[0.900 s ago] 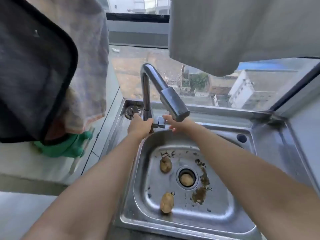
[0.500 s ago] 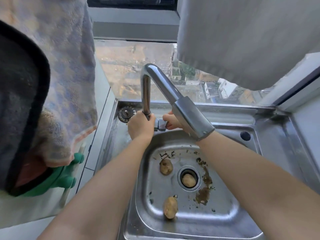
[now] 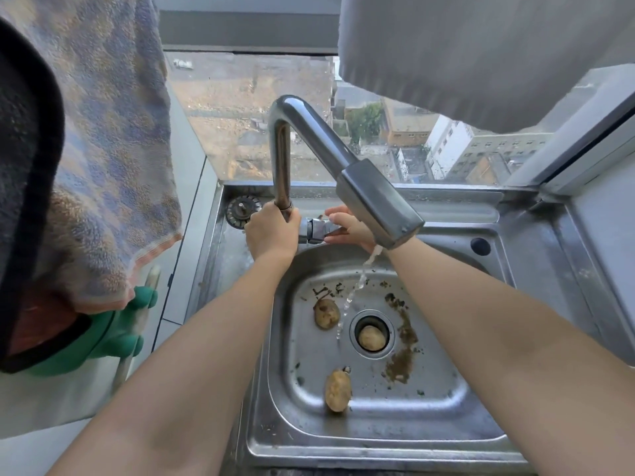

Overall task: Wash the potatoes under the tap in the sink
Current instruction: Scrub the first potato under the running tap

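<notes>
My left hand (image 3: pixel 273 231) grips the tap (image 3: pixel 309 121) stem and my right hand (image 3: pixel 347 225) pinches its lever (image 3: pixel 318 230), water (image 3: pixel 357 286) runs, yet the three potatoes (image 3: pixel 326 313) lie dirty and untouched in the sink (image 3: pixel 429 417), one in the drain (image 3: pixel 354 329).

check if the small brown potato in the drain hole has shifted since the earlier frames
No. The small brown potato still sits inside the round drain hole of the steel sink, just as earlier.

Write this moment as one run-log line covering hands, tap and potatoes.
left hand grips tap | right hand holds lever | water running | three potatoes in sink, untouched
</notes>
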